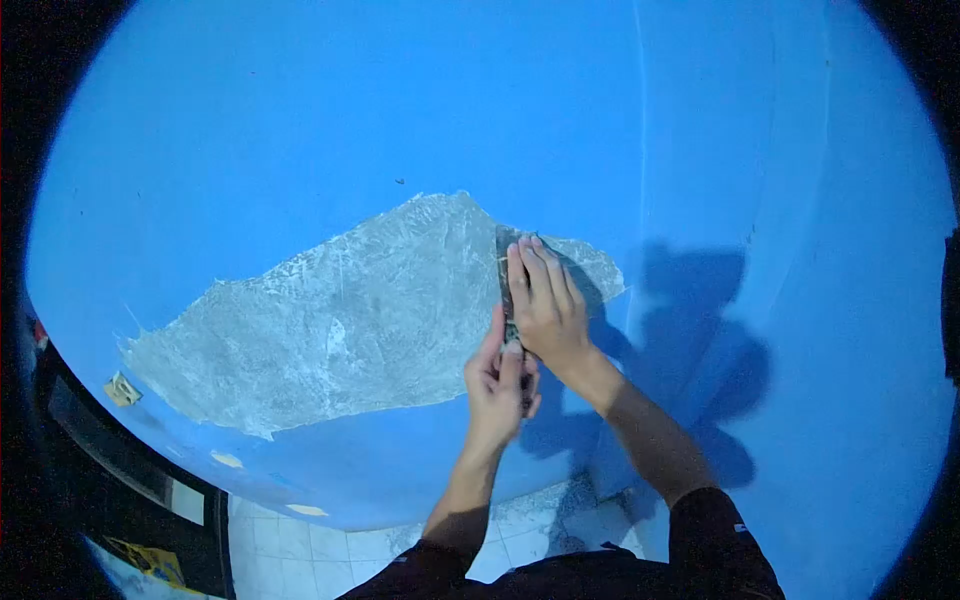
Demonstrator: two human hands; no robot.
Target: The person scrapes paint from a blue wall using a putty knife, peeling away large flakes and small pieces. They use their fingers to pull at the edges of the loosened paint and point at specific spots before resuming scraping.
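A grey, rough patch point(370, 310) spreads across the blue wall point(400, 100). Against its right part lies a flat, dark scraper-like tool point(504, 262), mostly covered by my hands. My left hand point(497, 390) is closed around its lower end, thumb on top. Above that, my right hand point(548, 305) lies flat over the tool, its fingers stretched upward and close together, pressing it to the patch. The tool's right side is hidden under the right hand.
White floor tiles point(285, 550) show below the wall. A dark-framed object point(130, 455) stands at lower left, near a small beige item point(122, 390). Pale chips point(227, 460) mark the wall's lower part. My shadow point(690, 350) falls on the right.
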